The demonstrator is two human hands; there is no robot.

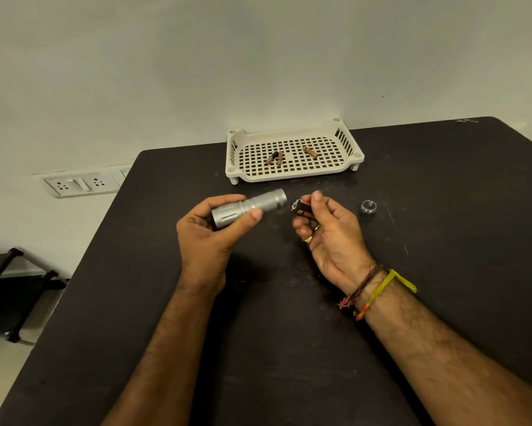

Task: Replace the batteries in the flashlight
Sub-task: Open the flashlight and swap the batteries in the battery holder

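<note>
above the black table (289, 333), the left hand (206, 238) grips the silver flashlight body (252, 206) — open end toward the battery holder (301, 208) pinched by the right hand (332, 235); tail cap (368, 207) lies apart, three batteries (279, 157) in the white tray (292, 176).

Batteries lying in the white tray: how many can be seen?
3. Two lie close together at the left of the white tray: one, another. A third lies right of centre. None seems hidden.
</note>
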